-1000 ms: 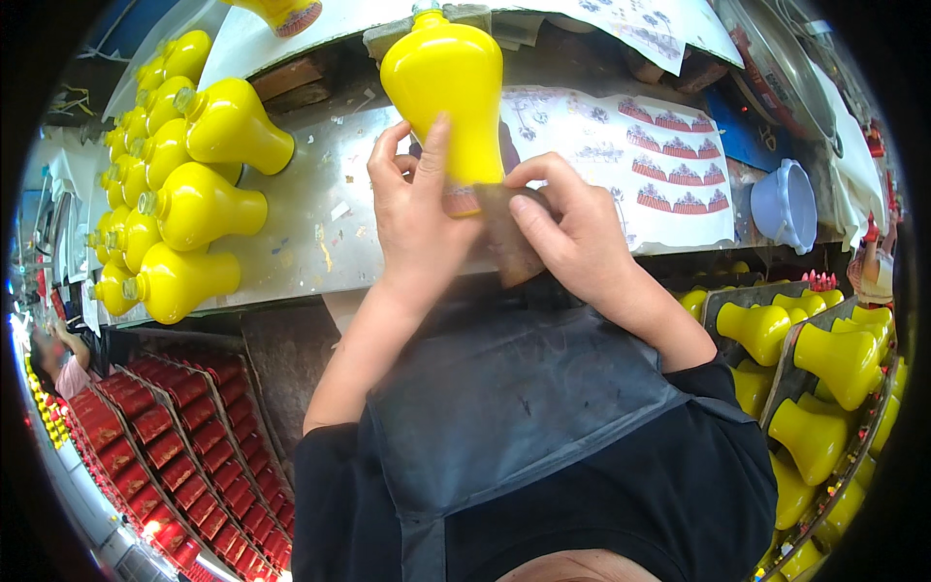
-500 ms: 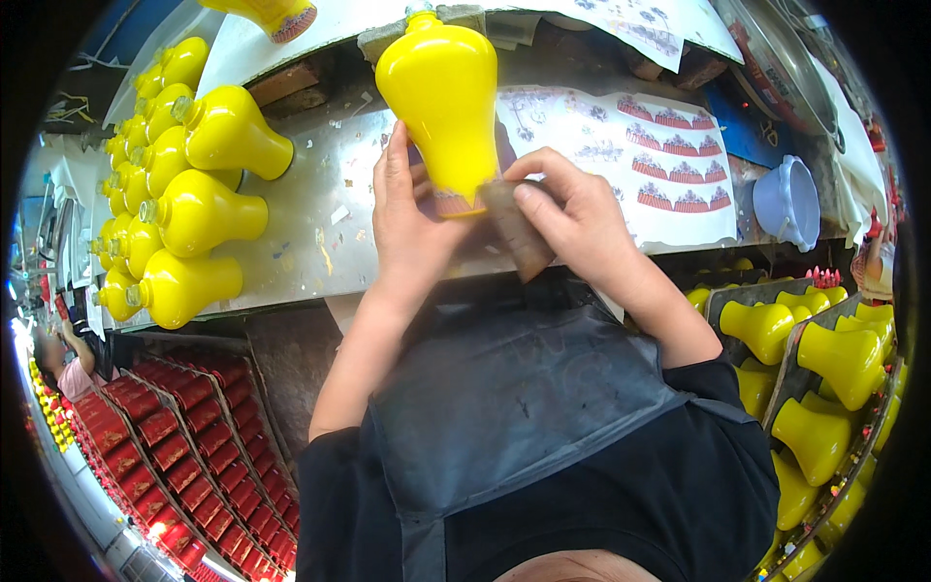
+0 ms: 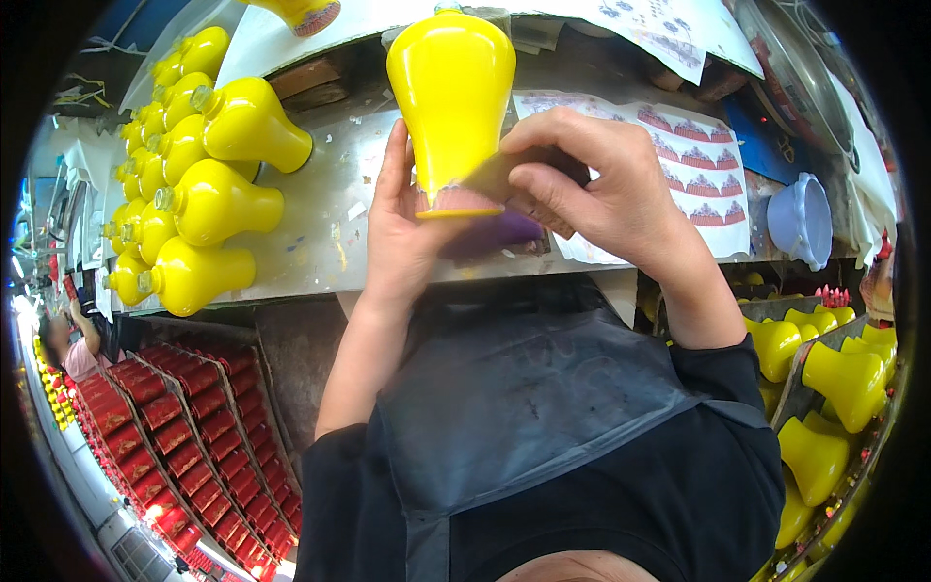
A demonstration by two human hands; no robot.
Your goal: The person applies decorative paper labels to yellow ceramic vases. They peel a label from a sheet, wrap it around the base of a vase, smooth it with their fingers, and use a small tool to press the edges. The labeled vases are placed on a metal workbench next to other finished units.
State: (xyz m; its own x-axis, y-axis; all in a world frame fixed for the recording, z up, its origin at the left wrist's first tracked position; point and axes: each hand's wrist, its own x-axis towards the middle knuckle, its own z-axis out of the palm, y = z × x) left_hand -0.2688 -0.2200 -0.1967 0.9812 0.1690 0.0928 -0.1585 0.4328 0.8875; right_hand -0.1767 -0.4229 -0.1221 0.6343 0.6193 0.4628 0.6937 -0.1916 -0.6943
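A glossy yellow bottle (image 3: 451, 87) leans over the bench with its narrower end toward me and its clear-topped neck away. Around that near end runs a reddish patterned decal band (image 3: 458, 199). My left hand (image 3: 400, 223) is closed around this end, the thumb along its left side and the other fingers mostly hidden behind. My right hand (image 3: 611, 184) pinches a flat brown-grey scraper (image 3: 529, 179). The scraper's edge touches the bottle just above the band, at its right side. Beneath the scraper lies something purple (image 3: 499, 233), partly covered.
Several yellow bottles (image 3: 218, 204) lie stacked at the left of the metal bench (image 3: 325, 218). A decal sheet (image 3: 700, 184) lies right, near a pale blue bucket (image 3: 800, 221). Racks of yellow bottles (image 3: 815, 451) stand lower right, red items (image 3: 179, 436) lower left. A person (image 3: 80, 354) is far left.
The scraper has turned flatter across the bottle, and my right hand has moved up and right. The purple thing now shows below it. The whole view has shifted slightly.
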